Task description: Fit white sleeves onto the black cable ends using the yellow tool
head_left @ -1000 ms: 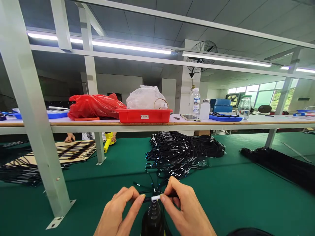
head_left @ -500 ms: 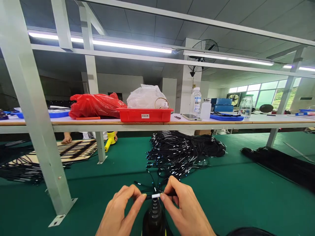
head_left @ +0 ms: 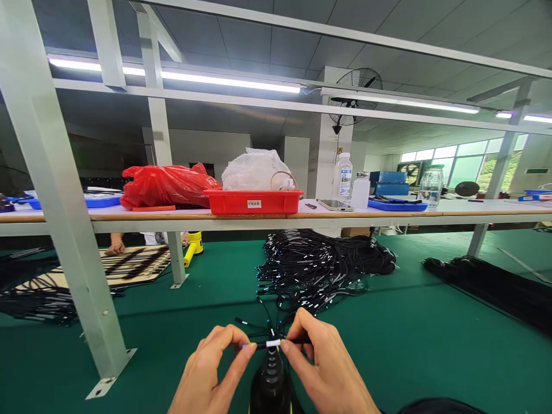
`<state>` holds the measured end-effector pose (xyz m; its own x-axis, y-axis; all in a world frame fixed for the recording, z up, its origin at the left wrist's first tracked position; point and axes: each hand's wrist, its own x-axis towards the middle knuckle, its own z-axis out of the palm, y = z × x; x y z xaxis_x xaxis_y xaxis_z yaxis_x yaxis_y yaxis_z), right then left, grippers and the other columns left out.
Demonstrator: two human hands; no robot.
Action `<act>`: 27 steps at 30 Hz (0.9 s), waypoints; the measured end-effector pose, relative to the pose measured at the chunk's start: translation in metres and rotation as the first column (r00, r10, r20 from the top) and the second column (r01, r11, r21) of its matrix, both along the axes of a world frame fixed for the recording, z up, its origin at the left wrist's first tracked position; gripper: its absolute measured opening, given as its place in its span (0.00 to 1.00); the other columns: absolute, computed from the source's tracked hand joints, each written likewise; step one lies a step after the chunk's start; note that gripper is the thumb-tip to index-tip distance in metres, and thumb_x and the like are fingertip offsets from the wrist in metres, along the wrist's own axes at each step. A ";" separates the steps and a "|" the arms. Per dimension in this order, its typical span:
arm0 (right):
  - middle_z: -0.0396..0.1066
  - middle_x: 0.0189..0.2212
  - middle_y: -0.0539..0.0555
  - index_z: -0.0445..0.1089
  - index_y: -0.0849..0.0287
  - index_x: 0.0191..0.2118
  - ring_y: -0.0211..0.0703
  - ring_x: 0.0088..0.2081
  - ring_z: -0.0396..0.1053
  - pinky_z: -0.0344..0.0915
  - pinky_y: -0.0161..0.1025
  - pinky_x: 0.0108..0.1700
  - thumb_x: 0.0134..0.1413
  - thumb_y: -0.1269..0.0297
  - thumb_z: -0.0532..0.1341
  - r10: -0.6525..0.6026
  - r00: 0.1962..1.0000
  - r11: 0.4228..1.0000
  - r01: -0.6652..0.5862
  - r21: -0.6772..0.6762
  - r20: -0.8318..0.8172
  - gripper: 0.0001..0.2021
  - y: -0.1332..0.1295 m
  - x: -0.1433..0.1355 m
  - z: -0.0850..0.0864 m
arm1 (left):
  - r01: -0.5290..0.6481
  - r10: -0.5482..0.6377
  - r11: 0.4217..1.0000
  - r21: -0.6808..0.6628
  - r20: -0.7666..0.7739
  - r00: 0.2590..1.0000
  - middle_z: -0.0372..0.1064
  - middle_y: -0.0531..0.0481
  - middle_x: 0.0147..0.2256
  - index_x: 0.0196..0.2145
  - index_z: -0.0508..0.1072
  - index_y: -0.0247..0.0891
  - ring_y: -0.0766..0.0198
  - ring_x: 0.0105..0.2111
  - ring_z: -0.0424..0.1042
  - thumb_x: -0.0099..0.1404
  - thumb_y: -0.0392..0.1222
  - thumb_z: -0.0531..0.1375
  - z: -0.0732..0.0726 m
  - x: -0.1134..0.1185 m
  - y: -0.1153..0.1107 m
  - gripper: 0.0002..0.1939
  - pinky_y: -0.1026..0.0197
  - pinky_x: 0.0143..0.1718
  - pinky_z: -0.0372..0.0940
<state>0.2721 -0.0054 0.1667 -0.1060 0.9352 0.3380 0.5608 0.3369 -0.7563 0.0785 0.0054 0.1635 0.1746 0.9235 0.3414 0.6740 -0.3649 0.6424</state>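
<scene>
Between my hands a thin black cable with a white sleeve is held level. My left hand pinches its left end, where a bit of blue shows at the fingertips. On the other side, my right hand pinches the cable just right of the white sleeve. Right under the sleeve stands the ribbed tip of a black tool; whether they touch I cannot tell. Loose cable ends lie behind my fingers, in front of a large pile of black cables.
A metal post rises at the left. Above the green table runs a shelf with a red bin, bottles and a phone. More cables lie right. A person's hand and a yellow tool are behind, left.
My left fingertips have shifted slightly on the cable end, and a blue bit now shows there. My right hand and the white sleeve have stayed nearly in place.
</scene>
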 end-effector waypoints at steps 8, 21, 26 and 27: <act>0.69 0.27 0.48 0.67 0.57 0.30 0.38 0.29 0.64 0.55 0.34 0.29 0.58 0.70 0.56 -0.004 1.000 1.000 0.003 0.022 0.011 0.06 -0.003 0.000 0.001 | -0.031 0.029 0.996 0.088 0.029 0.999 0.71 0.55 0.28 0.29 0.71 0.45 0.63 0.23 0.67 0.64 0.58 0.55 -0.008 -0.004 0.004 0.16 0.66 0.20 0.58; 0.71 0.26 0.49 0.72 0.58 0.28 0.39 0.29 0.66 0.58 0.34 0.31 0.56 0.73 0.58 -0.010 0.999 0.999 0.012 0.048 -0.052 0.09 -0.004 0.000 0.005 | 0.003 -0.003 0.999 0.050 0.005 1.000 0.67 0.54 0.24 0.24 0.68 0.43 0.61 0.26 0.68 0.69 0.60 0.48 0.002 0.002 0.001 0.24 0.66 0.28 0.64; 0.71 0.27 0.49 0.73 0.57 0.29 0.41 0.32 0.67 0.60 0.35 0.34 0.55 0.74 0.59 -0.035 0.997 0.999 0.037 0.038 -0.069 0.08 -0.003 -0.001 0.004 | 0.071 -0.072 0.997 -0.015 -0.007 0.997 0.65 0.55 0.26 0.26 0.66 0.43 0.62 0.27 0.65 0.70 0.59 0.46 0.005 0.003 0.002 0.22 0.66 0.28 0.61; 0.71 0.28 0.49 0.73 0.57 0.29 0.41 0.33 0.67 0.60 0.35 0.34 0.55 0.74 0.58 -0.034 0.997 0.999 0.036 0.035 -0.074 0.08 -0.003 -0.001 0.004 | 0.075 -0.075 0.997 -0.022 -0.007 0.997 0.65 0.55 0.27 0.27 0.66 0.43 0.62 0.28 0.65 0.70 0.59 0.47 0.006 0.003 0.002 0.22 0.66 0.29 0.61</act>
<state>0.2708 -0.0087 0.1705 -0.0469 0.9248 0.3776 0.5159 0.3461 -0.7836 0.0816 0.0074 0.1690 0.2458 0.9152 0.3194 0.6503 -0.4001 0.6458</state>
